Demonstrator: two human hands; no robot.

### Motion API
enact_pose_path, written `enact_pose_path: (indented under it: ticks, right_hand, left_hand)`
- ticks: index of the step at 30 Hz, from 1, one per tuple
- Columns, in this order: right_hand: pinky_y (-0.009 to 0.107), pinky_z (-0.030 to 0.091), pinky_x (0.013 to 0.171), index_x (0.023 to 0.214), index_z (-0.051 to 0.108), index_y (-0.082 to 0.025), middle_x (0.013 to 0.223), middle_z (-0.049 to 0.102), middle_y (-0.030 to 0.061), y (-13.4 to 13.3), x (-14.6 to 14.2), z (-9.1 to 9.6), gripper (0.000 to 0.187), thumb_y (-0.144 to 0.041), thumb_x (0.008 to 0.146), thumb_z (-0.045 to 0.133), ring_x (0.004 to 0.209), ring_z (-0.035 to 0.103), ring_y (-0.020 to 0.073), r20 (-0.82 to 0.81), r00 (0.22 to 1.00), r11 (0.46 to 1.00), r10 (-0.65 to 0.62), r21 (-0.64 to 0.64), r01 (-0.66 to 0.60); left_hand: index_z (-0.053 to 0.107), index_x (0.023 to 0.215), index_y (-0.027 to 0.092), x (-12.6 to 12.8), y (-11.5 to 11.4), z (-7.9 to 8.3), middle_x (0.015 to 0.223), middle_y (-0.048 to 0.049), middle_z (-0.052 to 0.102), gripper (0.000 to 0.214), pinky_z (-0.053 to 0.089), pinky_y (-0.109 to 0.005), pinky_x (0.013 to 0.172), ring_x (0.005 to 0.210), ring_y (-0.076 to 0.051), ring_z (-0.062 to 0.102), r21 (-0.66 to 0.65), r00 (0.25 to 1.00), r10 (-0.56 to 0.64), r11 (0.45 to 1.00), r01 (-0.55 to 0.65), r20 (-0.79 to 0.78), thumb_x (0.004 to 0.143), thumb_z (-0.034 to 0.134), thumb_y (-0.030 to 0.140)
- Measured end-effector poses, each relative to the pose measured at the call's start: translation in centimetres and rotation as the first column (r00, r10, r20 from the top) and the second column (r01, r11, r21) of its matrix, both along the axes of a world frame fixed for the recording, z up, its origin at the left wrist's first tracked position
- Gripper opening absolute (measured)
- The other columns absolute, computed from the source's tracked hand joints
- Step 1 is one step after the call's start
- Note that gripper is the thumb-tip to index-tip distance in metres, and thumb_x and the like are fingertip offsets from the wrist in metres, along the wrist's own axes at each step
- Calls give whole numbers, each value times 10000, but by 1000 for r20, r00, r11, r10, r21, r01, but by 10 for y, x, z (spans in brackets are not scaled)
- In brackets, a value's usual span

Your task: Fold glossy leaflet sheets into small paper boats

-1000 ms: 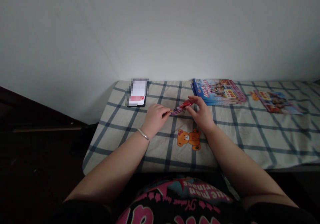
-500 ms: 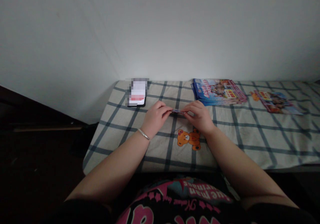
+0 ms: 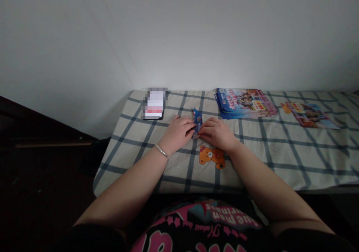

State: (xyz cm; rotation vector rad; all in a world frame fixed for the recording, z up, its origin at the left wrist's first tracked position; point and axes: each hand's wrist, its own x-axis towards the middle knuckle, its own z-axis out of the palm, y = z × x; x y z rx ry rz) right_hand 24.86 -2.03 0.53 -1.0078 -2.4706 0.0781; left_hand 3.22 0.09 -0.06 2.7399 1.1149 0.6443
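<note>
Between my hands, above the checked cloth, is a small blue folded leaflet (image 3: 198,119), standing roughly lengthwise away from me. My left hand (image 3: 179,131) grips its left side with the fingers bent against it. From the other side, my right hand (image 3: 215,133) pinches the near right edge between thumb and fingertips. Parts of the leaflet are hidden by the fingers. A printed orange bear (image 3: 211,157) shows on the cloth just below my right hand.
A checked tablecloth (image 3: 134,139) covers the table against a white wall (image 3: 179,38). A phone (image 3: 154,104) lies at the back left. Several leaflets are stacked (image 3: 244,102) at the back right, and another leaflet (image 3: 312,114) lies farther right.
The leaflet was a thin, flat edge held between both hands; now it is turned so its blue printed face shows. Both hands have shifted slightly lower, and their fingers are rearranged.
</note>
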Motion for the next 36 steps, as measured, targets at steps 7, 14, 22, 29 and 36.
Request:
enact_pose_path:
  ticks: [7,14,22,29,36]
  right_hand:
    - [359,465,825,877,728,-216,931,709,61,-1,0,0,132,-281,903,616,900,587,217,13,1000,1000,-10,-17,10]
    - [354,459,824,878,717,-219,941,700,56,-2,-2,1,120,-271,899,611,892,578,215,13,1000,999,-22,-46,22]
    - [387,444,850,888,685,-204,941,680,69,-3,-9,1,84,-258,878,621,897,552,228,7,996,992,-91,-83,91]
    - [398,443,878,846,646,-196,1048,669,87,-3,-14,-1,67,-228,876,596,933,553,236,10,990,986,-142,-86,143]
    - [415,437,844,821,644,-215,971,667,78,-1,-16,-3,51,-255,850,631,902,544,249,19,980,975,-199,-97,200]
  left_hand:
    - [529,1371,205,1,-8,5,1428,-53,547,406,316,-526,1126,1370,-271,397,-37,985,-18,999,12,-174,979,470,292]
    - [590,1300,243,-5,-7,10,1442,-14,536,338,311,-505,1135,1370,-253,416,-80,983,-3,997,-12,-185,980,488,284]
    - [687,1103,233,-11,-3,10,1362,-30,603,224,335,-484,1121,1334,-262,462,-115,994,-13,993,0,-113,910,609,315]
    - [710,1044,234,-11,-5,11,1313,-20,639,187,370,-523,1093,1314,-279,482,-111,995,-38,993,27,-96,903,588,238]
    - [699,988,204,-7,-8,11,1244,-30,671,141,390,-510,1084,1275,-282,514,-81,998,-26,996,21,-62,900,620,281]
